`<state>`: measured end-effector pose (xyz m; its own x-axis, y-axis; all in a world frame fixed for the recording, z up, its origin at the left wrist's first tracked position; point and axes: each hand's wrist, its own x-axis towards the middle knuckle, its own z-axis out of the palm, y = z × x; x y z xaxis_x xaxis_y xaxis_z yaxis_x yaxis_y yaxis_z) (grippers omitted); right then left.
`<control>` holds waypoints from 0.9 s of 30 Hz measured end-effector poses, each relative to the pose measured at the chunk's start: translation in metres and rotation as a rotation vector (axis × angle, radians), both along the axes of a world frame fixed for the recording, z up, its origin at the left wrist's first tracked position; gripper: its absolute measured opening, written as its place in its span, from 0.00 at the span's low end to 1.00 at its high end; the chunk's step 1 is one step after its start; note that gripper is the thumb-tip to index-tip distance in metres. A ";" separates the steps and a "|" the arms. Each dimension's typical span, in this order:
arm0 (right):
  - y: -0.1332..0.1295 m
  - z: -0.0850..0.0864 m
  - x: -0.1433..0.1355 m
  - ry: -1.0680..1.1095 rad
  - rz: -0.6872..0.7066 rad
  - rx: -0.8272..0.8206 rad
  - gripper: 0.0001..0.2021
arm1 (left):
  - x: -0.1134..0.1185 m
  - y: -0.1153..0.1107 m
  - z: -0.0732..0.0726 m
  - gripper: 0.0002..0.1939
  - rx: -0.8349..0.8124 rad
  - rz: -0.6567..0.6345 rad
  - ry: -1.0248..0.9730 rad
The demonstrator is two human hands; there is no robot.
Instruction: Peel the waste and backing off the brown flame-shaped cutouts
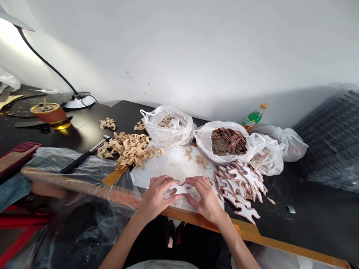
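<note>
Between my two hands is a white, curvy-edged flat cut-out piece (180, 189), low over the white sheet (171, 161) near the table's front edge. My left hand (160, 192) pinches its left end, thumb below and fingers above. On the opposite end my right hand (204, 196) grips in the same way, fingers curled over the far edge. Close to my right hand lies a heap of similar white-faced pieces with brown edges (240, 187). Tan curled pieces (130, 147) are piled to the left of the sheet, and a few small tan ones (201, 161) rest on it.
Two open plastic bags, one with tan pieces (170, 129) and one with brown pieces (228, 142), stand behind the sheet. A green bottle (253, 117), tied bags (271, 156) and wrapped black stack (341, 135) are right. Left are a utility knife (84, 155), phone (8, 161), lamp and another person's arm.
</note>
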<state>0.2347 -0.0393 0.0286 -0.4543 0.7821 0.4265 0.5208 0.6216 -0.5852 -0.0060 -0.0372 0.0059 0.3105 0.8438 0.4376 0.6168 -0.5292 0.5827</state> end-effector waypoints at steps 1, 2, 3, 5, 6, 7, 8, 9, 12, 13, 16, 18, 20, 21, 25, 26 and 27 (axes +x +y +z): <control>0.002 -0.001 0.000 0.002 0.004 -0.004 0.19 | 0.000 0.000 -0.001 0.18 -0.005 -0.003 -0.003; 0.003 -0.001 0.000 0.004 0.009 -0.008 0.19 | 0.000 0.001 -0.003 0.19 -0.011 -0.004 -0.004; 0.005 -0.002 0.001 0.006 0.015 -0.013 0.19 | -0.001 0.001 -0.004 0.19 -0.018 -0.004 -0.003; 0.007 -0.005 0.002 0.008 0.022 -0.022 0.18 | -0.001 0.002 -0.006 0.20 -0.034 -0.001 0.004; 0.008 -0.006 0.002 0.006 0.022 -0.028 0.18 | -0.002 0.002 -0.007 0.20 -0.044 0.005 0.007; 0.008 -0.008 0.002 0.006 0.022 -0.035 0.18 | -0.002 0.002 -0.007 0.21 -0.053 0.010 0.008; 0.009 -0.010 0.002 0.008 0.021 -0.044 0.18 | -0.003 0.002 -0.008 0.22 -0.060 0.012 0.006; 0.009 -0.012 0.002 0.012 0.020 -0.053 0.17 | -0.003 0.001 -0.008 0.23 -0.067 0.013 0.001; 0.010 -0.016 0.001 0.025 0.021 -0.079 0.18 | -0.005 0.000 -0.010 0.24 -0.069 0.004 -0.019; 0.010 -0.017 0.001 0.025 0.020 -0.088 0.18 | -0.006 0.000 -0.011 0.24 -0.068 -0.001 -0.020; 0.011 -0.018 0.000 0.011 0.023 -0.103 0.18 | -0.006 -0.001 -0.014 0.24 -0.063 -0.008 -0.004; 0.012 -0.019 0.000 0.000 0.026 -0.100 0.18 | -0.006 0.000 -0.016 0.23 -0.063 -0.007 0.011; 0.013 -0.021 0.000 0.001 0.033 -0.087 0.19 | -0.006 0.001 -0.017 0.21 -0.060 -0.018 0.023; 0.014 -0.021 0.001 0.007 0.035 -0.080 0.20 | -0.006 0.001 -0.017 0.20 -0.062 -0.027 0.028; 0.016 -0.023 0.002 0.035 0.028 -0.076 0.21 | -0.006 0.000 -0.018 0.19 -0.062 -0.039 0.027; 0.016 -0.023 0.002 0.038 0.024 -0.081 0.21 | -0.006 0.000 -0.018 0.19 -0.064 -0.037 0.023; 0.016 -0.022 0.002 0.040 0.022 -0.083 0.21 | -0.006 0.000 -0.018 0.19 -0.069 -0.037 0.018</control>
